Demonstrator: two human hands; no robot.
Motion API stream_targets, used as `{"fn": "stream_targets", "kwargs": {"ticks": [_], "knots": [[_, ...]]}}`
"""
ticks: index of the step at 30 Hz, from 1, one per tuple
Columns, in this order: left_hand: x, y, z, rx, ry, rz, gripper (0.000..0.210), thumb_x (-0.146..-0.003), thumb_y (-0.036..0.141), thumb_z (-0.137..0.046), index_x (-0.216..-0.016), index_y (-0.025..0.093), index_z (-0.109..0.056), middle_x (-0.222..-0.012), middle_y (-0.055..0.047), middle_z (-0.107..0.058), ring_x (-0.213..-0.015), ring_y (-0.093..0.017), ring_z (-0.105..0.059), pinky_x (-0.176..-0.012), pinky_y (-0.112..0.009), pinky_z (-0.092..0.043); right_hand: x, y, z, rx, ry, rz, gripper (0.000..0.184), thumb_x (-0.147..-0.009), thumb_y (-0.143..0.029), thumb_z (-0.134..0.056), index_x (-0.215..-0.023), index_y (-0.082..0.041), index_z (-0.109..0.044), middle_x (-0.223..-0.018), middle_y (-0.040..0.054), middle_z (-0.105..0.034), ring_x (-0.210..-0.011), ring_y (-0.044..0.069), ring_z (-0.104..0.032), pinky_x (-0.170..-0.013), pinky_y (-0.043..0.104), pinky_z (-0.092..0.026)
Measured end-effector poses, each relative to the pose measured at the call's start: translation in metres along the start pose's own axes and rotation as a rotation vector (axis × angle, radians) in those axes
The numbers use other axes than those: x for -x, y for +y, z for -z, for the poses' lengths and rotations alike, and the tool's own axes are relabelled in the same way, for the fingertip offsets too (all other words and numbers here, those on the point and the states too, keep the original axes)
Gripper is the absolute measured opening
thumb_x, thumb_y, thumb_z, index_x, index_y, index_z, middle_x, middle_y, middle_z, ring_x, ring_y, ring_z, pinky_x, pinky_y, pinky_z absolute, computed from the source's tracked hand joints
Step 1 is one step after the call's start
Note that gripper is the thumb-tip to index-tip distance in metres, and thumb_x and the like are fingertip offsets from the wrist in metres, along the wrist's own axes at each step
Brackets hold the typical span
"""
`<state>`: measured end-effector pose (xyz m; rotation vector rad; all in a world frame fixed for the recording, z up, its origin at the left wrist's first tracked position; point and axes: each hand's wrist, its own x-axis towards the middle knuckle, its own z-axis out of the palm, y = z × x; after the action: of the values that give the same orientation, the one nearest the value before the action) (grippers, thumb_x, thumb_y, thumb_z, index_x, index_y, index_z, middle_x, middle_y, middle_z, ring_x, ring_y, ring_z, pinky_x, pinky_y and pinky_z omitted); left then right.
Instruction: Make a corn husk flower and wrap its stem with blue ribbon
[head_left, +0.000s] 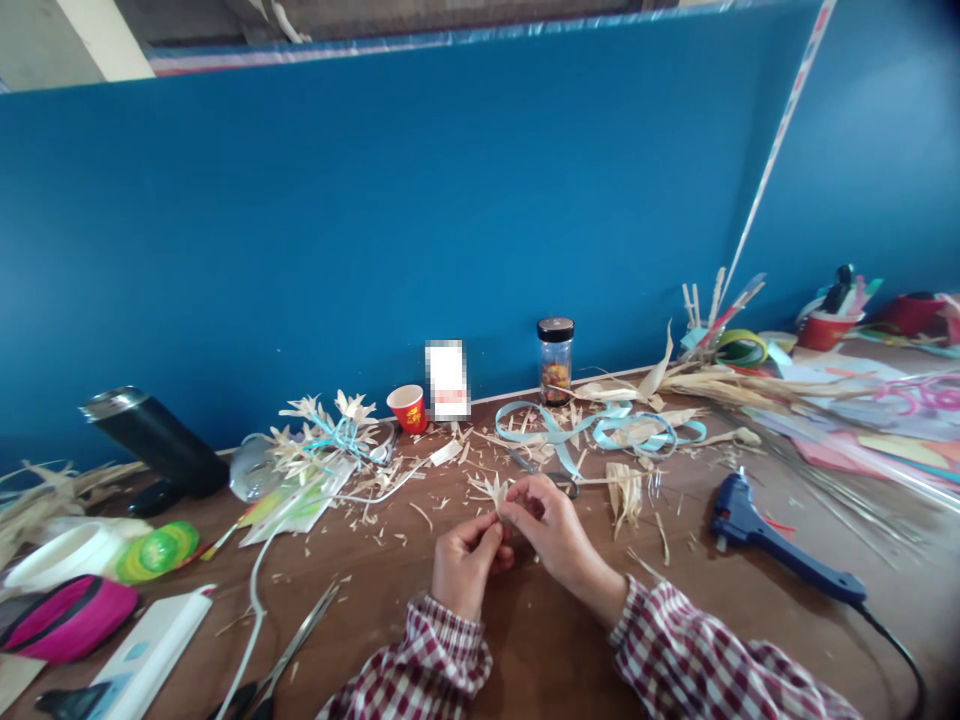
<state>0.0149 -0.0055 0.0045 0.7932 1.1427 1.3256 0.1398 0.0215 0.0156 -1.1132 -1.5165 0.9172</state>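
Note:
My left hand [465, 562] and my right hand [551, 530] meet over the brown table [540, 650], both pinching a small pale dried-husk flower [491, 490] between the fingertips. Its pointed petals stick up above my fingers. Both wrists wear red checked sleeves. Scissors [551, 475] lie just behind my right hand, partly hidden by it. A bundle of cut husk strips [624, 492] lies to the right of my right hand.
A blue glue gun [757, 530] with its cord lies at right. Light blue ribbon [600, 428], a glass jar [556, 360], a red paper cup [409, 408] and finished husk flowers [322, 435] stand behind. A black flask [154, 440] and metal tweezers [296, 645] are at left.

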Motion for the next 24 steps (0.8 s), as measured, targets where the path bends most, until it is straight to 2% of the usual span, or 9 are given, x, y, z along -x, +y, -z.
{"fn": "stream_targets", "kwargs": {"ticks": [11, 24], "knots": [[0.0012, 0.0007, 0.0008, -0.016, 0.009, 0.011, 0.034, -0.059, 0.035, -0.075, -0.083, 0.011, -0.071, -0.061, -0.002, -0.062, -0.044, -0.008, -0.053, -0.047, -0.022, -0.050, 0.0001, -0.0057, 0.0005, 0.000, 0.002, -0.006, 0.009, -0.075, -0.028, -0.059, -0.075, -0.019, -0.058, -0.076, 0.0000, -0.053, -0.066, 0.013, -0.048, -0.060, 0.025, -0.040], [0.0029, 0.0062, 0.0000, -0.131, -0.015, -0.015, 0.035, -0.061, 0.044, -0.071, -0.071, 0.011, -0.069, -0.050, 0.000, -0.058, -0.039, -0.008, -0.048, -0.042, -0.020, -0.043, 0.0014, -0.0050, -0.0011, -0.012, 0.016, 0.000, 0.009, -0.076, -0.028, -0.058, -0.074, -0.019, -0.057, -0.075, -0.0003, -0.053, -0.066, 0.013, -0.049, -0.061, 0.025, -0.040]]}}
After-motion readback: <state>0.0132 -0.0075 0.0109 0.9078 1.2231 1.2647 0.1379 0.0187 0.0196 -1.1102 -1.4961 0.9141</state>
